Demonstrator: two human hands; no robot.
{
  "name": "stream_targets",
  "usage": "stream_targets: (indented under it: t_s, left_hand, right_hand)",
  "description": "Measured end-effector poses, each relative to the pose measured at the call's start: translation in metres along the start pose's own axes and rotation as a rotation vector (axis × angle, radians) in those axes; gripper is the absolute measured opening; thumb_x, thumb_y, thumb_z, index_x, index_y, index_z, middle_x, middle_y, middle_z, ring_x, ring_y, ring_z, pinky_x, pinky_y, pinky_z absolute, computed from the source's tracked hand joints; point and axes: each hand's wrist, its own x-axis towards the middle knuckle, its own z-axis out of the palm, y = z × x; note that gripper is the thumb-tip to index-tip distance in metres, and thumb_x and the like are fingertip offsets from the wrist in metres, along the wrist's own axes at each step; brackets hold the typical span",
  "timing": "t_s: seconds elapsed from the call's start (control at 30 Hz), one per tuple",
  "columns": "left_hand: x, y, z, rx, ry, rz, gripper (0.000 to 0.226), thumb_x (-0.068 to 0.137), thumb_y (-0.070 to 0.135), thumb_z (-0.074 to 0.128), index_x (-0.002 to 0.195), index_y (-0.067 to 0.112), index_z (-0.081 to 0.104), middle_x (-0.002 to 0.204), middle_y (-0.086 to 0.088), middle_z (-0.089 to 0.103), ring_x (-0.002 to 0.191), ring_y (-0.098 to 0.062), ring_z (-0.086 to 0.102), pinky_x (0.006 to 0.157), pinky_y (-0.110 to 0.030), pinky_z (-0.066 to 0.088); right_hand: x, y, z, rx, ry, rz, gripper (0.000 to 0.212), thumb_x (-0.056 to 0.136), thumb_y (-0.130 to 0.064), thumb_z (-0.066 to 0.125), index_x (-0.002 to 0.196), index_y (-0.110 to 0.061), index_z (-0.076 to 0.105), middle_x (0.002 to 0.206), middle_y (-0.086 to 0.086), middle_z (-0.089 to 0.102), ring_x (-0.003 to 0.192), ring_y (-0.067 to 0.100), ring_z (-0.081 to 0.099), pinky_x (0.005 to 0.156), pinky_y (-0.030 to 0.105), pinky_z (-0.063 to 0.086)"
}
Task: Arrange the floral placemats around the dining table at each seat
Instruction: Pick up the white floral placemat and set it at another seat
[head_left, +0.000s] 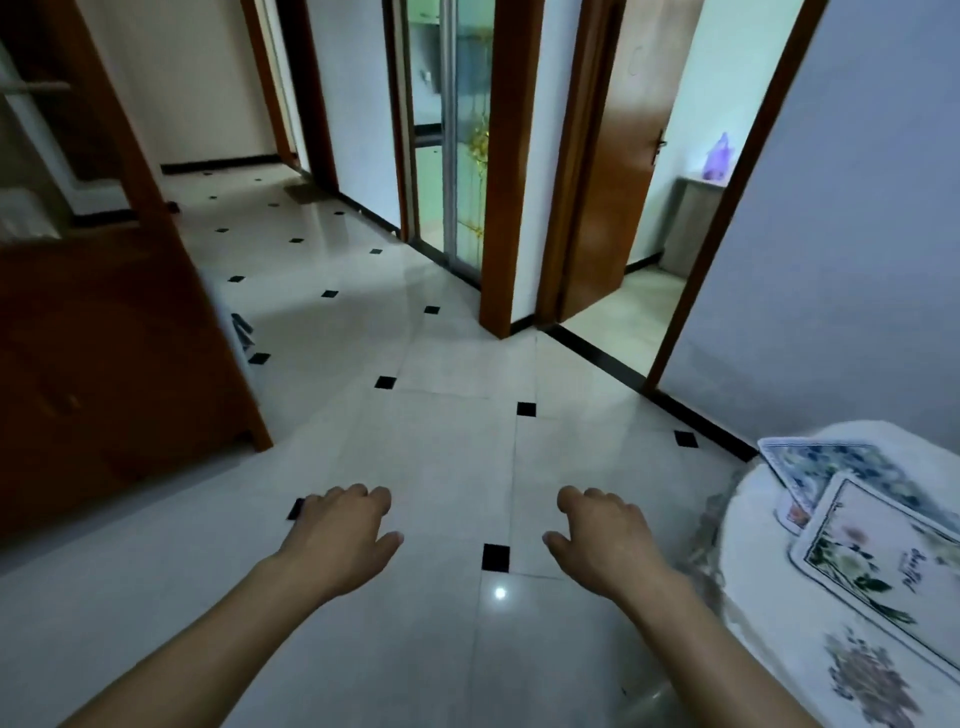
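A round dining table (769, 525) with a white floral cloth shows at the lower right edge. A white floral placemat (878, 561) lies on it, overlapping a blue-patterned placemat (826, 460) further back. Between them peeks the corner of a third mat (795, 514). My left hand (340, 535) and my right hand (602, 540) hover over the tiled floor, left of the table, palms down, fingers loosely curled and empty. Neither hand touches a mat.
A brown wooden cabinet or door (104, 364) stands at the left. Ahead are a glass sliding door (449, 145), a wooden pillar (506, 171) and an open doorway (654, 218) to a side room. Glossy white floor tiles (441, 441) with black insets stretch ahead.
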Motion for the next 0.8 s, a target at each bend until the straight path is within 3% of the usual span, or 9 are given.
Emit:
stream_targets:
  t_s: [0.17, 0.37, 0.6, 0.8]
  left_hand:
    - [0.136, 0.023, 0.009, -0.003, -0.013, 0.242, 0.043, 0.088, 0.060, 0.045, 0.116, 0.028, 0.051, 0.113, 0.003, 0.062, 0.101, -0.020, 0.058, 0.082, -0.036, 0.039]
    - [0.276, 0.106, -0.002, -0.004, -0.018, 0.624, 0.042, 0.088, 0.059, 0.046, 0.114, 0.027, 0.053, 0.111, 0.002, 0.062, 0.099, -0.020, 0.057, 0.080, -0.036, 0.039]
    - [0.349, 0.249, -0.006, 0.009, -0.032, 0.994, 0.044, 0.088, 0.058, 0.046, 0.117, 0.026, 0.052, 0.113, 0.000, 0.062, 0.103, -0.023, 0.057, 0.085, -0.039, 0.041]
    - [0.390, 0.364, 0.009, 0.028, -0.027, 1.146, 0.042, 0.086, 0.059, 0.047, 0.114, 0.029, 0.052, 0.109, 0.001, 0.063, 0.098, -0.021, 0.058, 0.081, -0.040, 0.043]
  right_hand:
    - [0.059, 0.039, -0.008, 0.026, 0.005, 0.241, 0.040, 0.089, -0.046, 0.051, 0.118, -0.017, 0.052, 0.112, 0.009, 0.062, 0.103, 0.030, 0.057, 0.085, 0.038, 0.043]
    - [0.085, 0.083, -0.029, 0.090, 0.068, 0.588, 0.038, 0.088, -0.046, 0.053, 0.112, -0.017, 0.054, 0.109, 0.012, 0.063, 0.101, 0.034, 0.060, 0.083, 0.039, 0.045]
    - [0.060, 0.155, -0.039, 0.092, 0.092, 0.952, 0.041, 0.087, -0.048, 0.053, 0.114, -0.017, 0.053, 0.110, 0.012, 0.062, 0.102, 0.034, 0.058, 0.083, 0.040, 0.045]
    - [0.053, 0.245, -0.030, 0.148, 0.156, 1.121, 0.039, 0.087, -0.049, 0.054, 0.114, -0.021, 0.055, 0.109, 0.006, 0.065, 0.104, 0.030, 0.060, 0.086, 0.041, 0.048]
